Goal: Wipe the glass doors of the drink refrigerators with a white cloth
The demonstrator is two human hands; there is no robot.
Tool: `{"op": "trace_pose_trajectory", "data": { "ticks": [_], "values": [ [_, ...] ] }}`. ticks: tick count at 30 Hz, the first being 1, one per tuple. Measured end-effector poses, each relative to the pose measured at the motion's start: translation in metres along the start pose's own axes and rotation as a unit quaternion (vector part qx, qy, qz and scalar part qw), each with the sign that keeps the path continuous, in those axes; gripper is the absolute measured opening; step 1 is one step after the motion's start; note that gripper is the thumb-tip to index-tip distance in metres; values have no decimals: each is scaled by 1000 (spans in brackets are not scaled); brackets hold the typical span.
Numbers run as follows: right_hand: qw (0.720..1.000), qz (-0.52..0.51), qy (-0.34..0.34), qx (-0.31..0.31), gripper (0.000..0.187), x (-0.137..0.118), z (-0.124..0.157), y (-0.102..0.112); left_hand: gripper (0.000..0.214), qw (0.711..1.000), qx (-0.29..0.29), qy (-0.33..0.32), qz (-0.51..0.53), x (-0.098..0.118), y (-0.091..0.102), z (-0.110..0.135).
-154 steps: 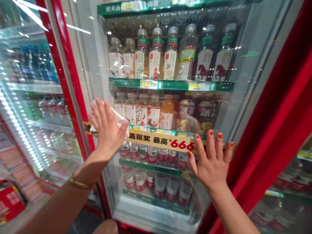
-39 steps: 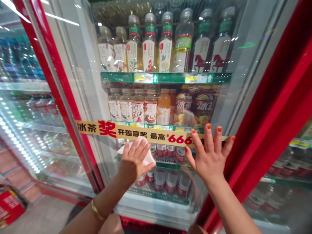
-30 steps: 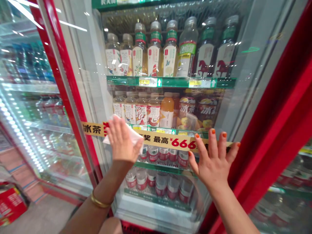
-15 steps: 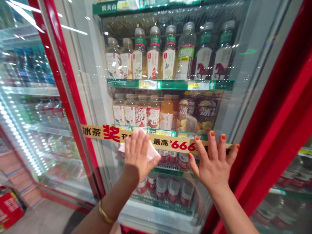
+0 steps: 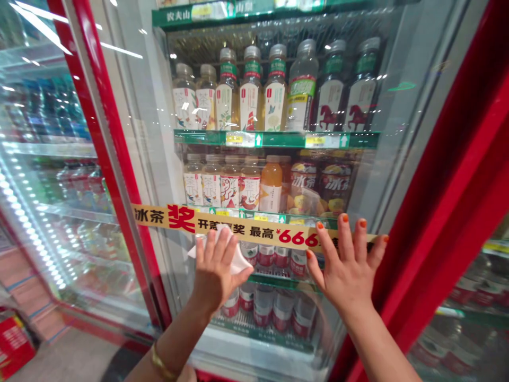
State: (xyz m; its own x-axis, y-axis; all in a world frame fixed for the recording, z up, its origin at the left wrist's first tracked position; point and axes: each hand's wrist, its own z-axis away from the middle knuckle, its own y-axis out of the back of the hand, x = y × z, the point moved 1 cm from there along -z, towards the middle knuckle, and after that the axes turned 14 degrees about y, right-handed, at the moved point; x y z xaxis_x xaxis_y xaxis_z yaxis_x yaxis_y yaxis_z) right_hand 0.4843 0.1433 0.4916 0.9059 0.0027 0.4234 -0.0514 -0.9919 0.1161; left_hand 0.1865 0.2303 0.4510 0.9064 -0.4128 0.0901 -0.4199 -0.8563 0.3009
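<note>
Your left hand point(image 5: 214, 276) lies flat on the glass of the drinks cooler door, fingers spread, pinning a folded white tissue point(image 5: 238, 262) under the palm and fingers, just below the yellow promotional strip point(image 5: 246, 228). That grip is narrow and light, with the tissue's edges showing past the hand. Keep the fold under your palm and the pressure even. Your right hand point(image 5: 345, 268) is braced open on the glass, holding nothing, with orange-painted fingertips point(image 5: 344, 217) over the strip's right end. The red door frame point(image 5: 106, 175) stands well left of both hands. Rows of bottled drinks point(image 5: 250, 101) stand behind the glass.
</note>
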Motion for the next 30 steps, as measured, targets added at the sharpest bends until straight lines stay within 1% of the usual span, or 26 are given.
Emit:
{"op": "trace_pose_trajectory", "data": {
  "ticks": [1, 2, 4, 5, 6, 7, 8, 10, 11, 12, 13, 14, 15, 17, 18, 19, 20, 21, 22, 23, 24, 25, 26, 27, 28, 30],
  "values": [
    [1000, 0, -3, 1, 91, -1, 0, -1, 106, 999, -5, 41, -2, -10, 2, 4],
    [1000, 0, -5, 2, 91, -1, 0, -2, 104, 995, -6, 101, -3, -22, 5, 1],
    [1000, 6, -9, 4, 91, -2, 1, -3, 99, 977, 0, 214, 0, -37, 13, -20],
    [1000, 10, -12, 4, 91, -2, 1, -4, 98, 970, 6, 242, 3, -36, 16, -33],
    [1000, 13, -13, 3, 91, -2, 2, -4, 98, 970, 8, 243, 3, -29, 17, -44],
    [1000, 14, -15, 0, 92, -2, 2, -4, 99, 976, 5, 219, 0, -17, 16, -50],
    [1000, 14, -16, -3, 92, -1, 3, -3, 101, 984, 1, 179, -4, -2, 12, -50],
    [1000, 11, -11, -8, 92, 0, 3, -2, 106, 998, -6, 58, -12, 25, 4, -28],
    [1000, 9, -7, -9, 92, 0, 3, -2, 107, 1000, -8, 0, -14, 31, 0, -11],
    [1000, 6, -4, -9, 92, 0, 2, -1, 107, 999, -12, -36, -15, 31, -3, 5],
    [1000, 4, -1, -7, 92, 0, 2, -1, 108, 999, -16, -34, -18, 24, -4, 18],
    [1000, 3, 0, -4, 92, -1, 1, -1, 107, 1000, -15, 1, -18, 13, -4, 23],
    [1000, 2, 0, -2, 92, -1, 1, -2, 105, 998, -10, 64, -14, 0, -2, 21],
    [1000, 4, -5, 4, 93, -2, 0, -2, 100, 979, 5, 202, 7, -16, 4, -2],
    [1000, 7, -7, 5, 93, -2, 0, -2, 98, 970, 14, 244, 20, -15, 7, -18],
    [1000, 8, -7, 5, 92, -1, 0, -2, 98, 966, 17, 256, 30, -9, 9, -32],
    [1000, 9, -6, 4, 92, -1, 0, -1, 98, 971, 15, 236, 33, 3, 9, -42],
    [1000, 8, -3, 4, 91, -1, 0, -1, 99, 981, 13, 192, 31, 16, 8, -46],
    [1000, 6, 0, 2, 90, -1, 0, 0, 100, 990, 12, 135, 26, 29, 6, -42],
    [1000, 3, 2, 1, 90, -1, 0, 0, 100, 997, 14, 74, 21, 39, 4, -32],
    [1000, 0, 1, -1, 91, 0, 0, 1, 100, 999, 14, 23, 17, 43, 1, -19],
    [1000, -1, -1, -1, 91, -1, 0, 1, 101, 1000, 10, -7, 12, 40, -1, -6],
    [1000, 0, -3, -1, 91, -1, 0, 0, 101, 1000, 5, -5, 8, 32, -2, 4],
    [1000, 1, -3, -1, 91, -1, 0, 0, 101, 999, 5, 34, 5, 20, -2, 7],
    [1000, 2, -1, 1, 90, -1, -1, -1, 101, 995, 5, 98, 7, 8, -1, 4],
    [1000, 7, 3, 6, 87, -1, -2, -1, 99, 972, 10, 233, 23, -7, 4, -19]
  ]
}}
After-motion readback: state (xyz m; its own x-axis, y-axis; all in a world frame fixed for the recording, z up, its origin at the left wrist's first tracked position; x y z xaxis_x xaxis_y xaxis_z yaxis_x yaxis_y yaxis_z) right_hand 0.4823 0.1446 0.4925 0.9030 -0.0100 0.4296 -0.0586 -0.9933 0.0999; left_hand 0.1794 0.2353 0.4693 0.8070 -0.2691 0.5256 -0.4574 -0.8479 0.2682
